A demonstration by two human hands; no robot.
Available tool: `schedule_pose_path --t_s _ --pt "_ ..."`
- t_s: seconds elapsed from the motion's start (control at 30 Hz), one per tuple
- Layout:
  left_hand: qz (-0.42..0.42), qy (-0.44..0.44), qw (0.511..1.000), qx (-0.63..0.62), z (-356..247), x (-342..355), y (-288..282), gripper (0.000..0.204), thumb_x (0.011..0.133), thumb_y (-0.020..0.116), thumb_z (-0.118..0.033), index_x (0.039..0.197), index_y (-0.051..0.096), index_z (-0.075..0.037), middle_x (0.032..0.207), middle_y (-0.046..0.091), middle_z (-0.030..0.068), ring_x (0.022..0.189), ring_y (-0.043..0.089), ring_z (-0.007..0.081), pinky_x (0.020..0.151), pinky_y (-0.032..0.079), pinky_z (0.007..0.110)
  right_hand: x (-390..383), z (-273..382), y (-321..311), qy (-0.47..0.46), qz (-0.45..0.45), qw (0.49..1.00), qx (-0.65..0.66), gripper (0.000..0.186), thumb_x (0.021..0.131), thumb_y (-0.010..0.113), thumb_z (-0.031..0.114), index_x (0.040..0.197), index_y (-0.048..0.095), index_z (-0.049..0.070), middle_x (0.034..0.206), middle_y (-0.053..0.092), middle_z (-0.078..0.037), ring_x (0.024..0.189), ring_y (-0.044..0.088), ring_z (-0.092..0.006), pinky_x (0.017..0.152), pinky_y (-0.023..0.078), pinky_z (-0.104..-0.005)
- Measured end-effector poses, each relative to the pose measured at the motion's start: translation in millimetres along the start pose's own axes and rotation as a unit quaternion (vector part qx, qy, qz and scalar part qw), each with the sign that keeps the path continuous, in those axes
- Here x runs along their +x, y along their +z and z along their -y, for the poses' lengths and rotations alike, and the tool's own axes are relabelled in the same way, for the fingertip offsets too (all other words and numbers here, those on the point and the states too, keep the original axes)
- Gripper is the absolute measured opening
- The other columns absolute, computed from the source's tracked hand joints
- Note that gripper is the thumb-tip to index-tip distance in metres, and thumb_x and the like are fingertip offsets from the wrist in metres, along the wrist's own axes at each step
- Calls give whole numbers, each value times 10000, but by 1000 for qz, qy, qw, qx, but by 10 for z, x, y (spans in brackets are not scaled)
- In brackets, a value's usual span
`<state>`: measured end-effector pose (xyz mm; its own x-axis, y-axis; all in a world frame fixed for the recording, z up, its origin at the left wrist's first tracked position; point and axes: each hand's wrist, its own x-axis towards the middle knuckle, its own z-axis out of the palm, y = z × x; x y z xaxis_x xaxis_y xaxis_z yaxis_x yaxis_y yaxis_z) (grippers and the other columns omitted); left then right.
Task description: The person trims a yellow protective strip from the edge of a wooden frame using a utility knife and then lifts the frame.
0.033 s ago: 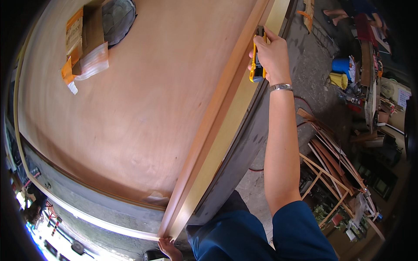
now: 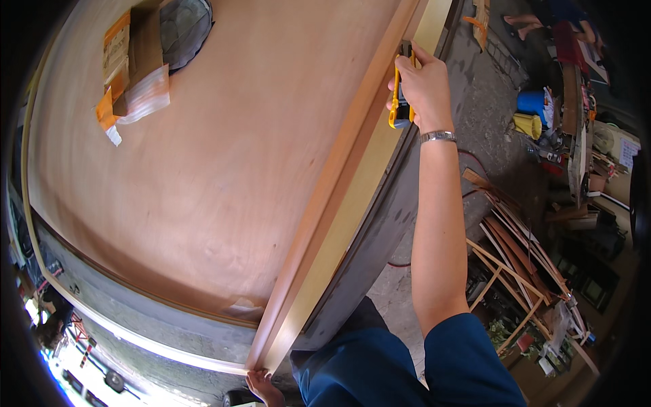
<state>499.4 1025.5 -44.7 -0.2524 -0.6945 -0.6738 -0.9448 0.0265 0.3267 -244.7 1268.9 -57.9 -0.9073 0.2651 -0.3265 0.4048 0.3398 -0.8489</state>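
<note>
In my right hand [image 2: 426, 85] is a yellow-and-black tape measure [image 2: 396, 95], gripped with thumb and fingers closed around its case. It rests over a long pale wooden strip [image 2: 346, 193]. No drawn-out blade can be made out. Beside that strip, on its left, runs a reddish-brown wooden strip [image 2: 308, 224]. At the near end of both strips, my left hand [image 2: 264, 389] has its fingertips closed on the wood; part of the hand is cut off by the lower edge. A large plywood sheet [image 2: 224, 156] lies left of the strips.
Torn cardboard with orange tape [image 2: 116, 68] and a round grey piece [image 2: 184, 34] lie on the plywood. To the right are a blue bucket [image 2: 531, 103], a yellow container [image 2: 527, 126] and stacked wood offcuts [image 2: 519, 237]. Another person's feet [image 2: 522, 27] show at upper right.
</note>
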Motion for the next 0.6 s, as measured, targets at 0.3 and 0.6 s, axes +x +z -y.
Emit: schedule_pose_path --t_s 0.3,0.6 --pt "-77 -171 926 -328 66 25 104 235 1000 496 -372 996 530 -140 831 581 1 789 590 152 704 412 317 -154 -42 25 -6 -8 1000 -3 605 879 552 91 1458 423 -26 779 645 -143 537 618 -179 417 554 -362" --pt "-86 -170 925 -330 -416 -66 149 239 1007 485 -368 1016 530 -134 841 597 7 793 598 151 705 424 316 -292 -96 52 0 -4 1000 10 612 877 548 87 1465 416 -20 714 629 -136 495 599 -183 408 545 -368"
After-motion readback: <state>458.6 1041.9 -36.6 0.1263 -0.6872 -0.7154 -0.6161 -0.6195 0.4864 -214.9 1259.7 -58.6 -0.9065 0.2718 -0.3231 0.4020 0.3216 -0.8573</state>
